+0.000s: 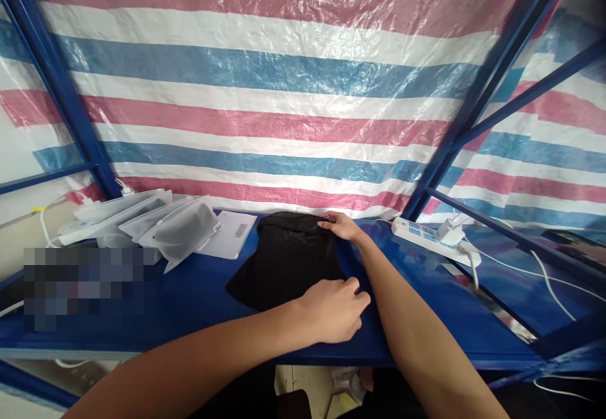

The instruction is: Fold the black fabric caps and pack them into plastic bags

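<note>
From where the head camera looks, I see a black garment (296, 261) lying flat in the middle of the blue table (184, 305), its folded band along the far side. The person's right hand (343, 224) has its thumb and fingers pinched on the far right corner of that band. The left hand (337, 310) reaches across to the near right corner, fingers curled in; I can't tell whether its grip has hold of the hem. To the left on the far side lie a white sheet (230, 233) and, beside it, frosted plastic bags (182, 226) leaning over one another. Over on the right sits a white power strip (419, 235) with a charger (452, 230) plugged in. Behind everything hangs a striped plastic tarp (265, 78).
</note>
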`<state>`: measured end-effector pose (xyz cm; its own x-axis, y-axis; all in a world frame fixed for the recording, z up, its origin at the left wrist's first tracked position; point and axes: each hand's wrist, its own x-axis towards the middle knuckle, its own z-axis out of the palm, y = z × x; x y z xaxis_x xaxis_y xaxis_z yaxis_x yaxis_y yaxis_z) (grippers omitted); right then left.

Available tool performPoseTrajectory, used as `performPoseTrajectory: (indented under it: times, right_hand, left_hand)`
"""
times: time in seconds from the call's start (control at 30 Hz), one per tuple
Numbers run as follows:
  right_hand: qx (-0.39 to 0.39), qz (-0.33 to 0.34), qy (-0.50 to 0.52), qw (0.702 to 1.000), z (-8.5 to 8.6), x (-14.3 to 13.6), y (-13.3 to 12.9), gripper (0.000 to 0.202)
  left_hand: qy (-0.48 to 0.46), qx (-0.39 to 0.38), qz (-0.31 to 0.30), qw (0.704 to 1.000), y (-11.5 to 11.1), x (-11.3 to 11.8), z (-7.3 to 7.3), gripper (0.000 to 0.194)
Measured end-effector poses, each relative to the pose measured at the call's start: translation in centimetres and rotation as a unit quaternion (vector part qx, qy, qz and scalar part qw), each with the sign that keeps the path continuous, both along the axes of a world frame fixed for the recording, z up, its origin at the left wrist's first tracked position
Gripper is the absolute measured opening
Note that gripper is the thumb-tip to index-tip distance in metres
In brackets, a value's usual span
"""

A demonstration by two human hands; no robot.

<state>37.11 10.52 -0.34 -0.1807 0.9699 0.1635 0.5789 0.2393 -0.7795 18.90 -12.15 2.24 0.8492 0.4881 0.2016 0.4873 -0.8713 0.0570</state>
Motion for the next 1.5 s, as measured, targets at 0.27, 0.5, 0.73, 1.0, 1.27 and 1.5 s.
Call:
performPoseTrajectory:
  times: [0.27, 0.5, 0.73, 1.0, 1.27, 1.5]
  right_hand:
    - [-0.014, -0.021, 0.043, 0.999, 0.2, 0.1, 0.1, 0.030]
    - [-0.128, -0.016, 0.206, 0.970, 3.6, 1.2, -2.6, 0.065]
    - [-0.063, 0.038, 0.208, 0.975, 8.2, -6.4, -1.7, 0.045]
    - [0.008, 0.039, 0.025, 0.999, 2.6, -18.4, -0.3, 0.033]
    - [0.238, 0.089, -0.128, 0.958, 1.7, -15.3, -2.7, 0.032]
    - [0.114, 0.140, -0.263, 0.948, -0.7, -16.3, -2.5, 0.069]
  left_hand:
    - [-0.045, -0.036, 0.020, 0.998, -0.5, -0.5, 0.7, 0.016]
    - [-0.352, -0.179, 0.060, 0.917, -0.2, -3.2, 4.7, 0.016]
    - [-0.425, -0.224, 0.249, 0.841, -0.9, -14.8, 4.0, 0.038]
    - [-0.209, 0.002, 0.389, 0.897, -1.3, -21.9, -2.3, 0.039]
    - [-0.184, -0.017, 0.211, 0.960, -0.4, -18.7, 0.5, 0.038]
    - [-0.056, -0.070, 0.216, 0.972, -2.8, -17.2, -2.7, 0.068]
